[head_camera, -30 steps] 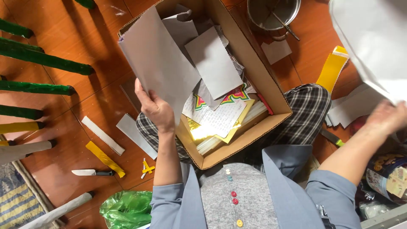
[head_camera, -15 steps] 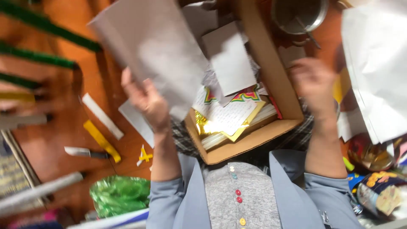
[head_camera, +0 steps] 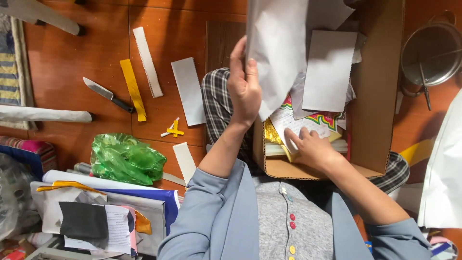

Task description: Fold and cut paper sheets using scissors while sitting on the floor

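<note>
Cardboard box (head_camera: 375, 96) lay on our lap, the landmark here. Our left hand (head_camera: 244, 86) pinched a large grey paper sheet (head_camera: 276, 53), lifted over the box's near-left corner. Our right hand (head_camera: 313, 147) rested flat, fingers spread, on the patterned papers (head_camera: 308, 123) inside. We judged sorting underway; next, a steady grip to pull one paper free.

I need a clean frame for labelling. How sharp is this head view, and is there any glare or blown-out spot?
Head view: mostly sharp; the left hand and the grey sheet it holds show crisp edges, and so does the knife. The right hand in the box is clear too. The white sheet at the right edge is bright and nearly featureless. The floor shows a soft sheen, no hard glare.
</note>
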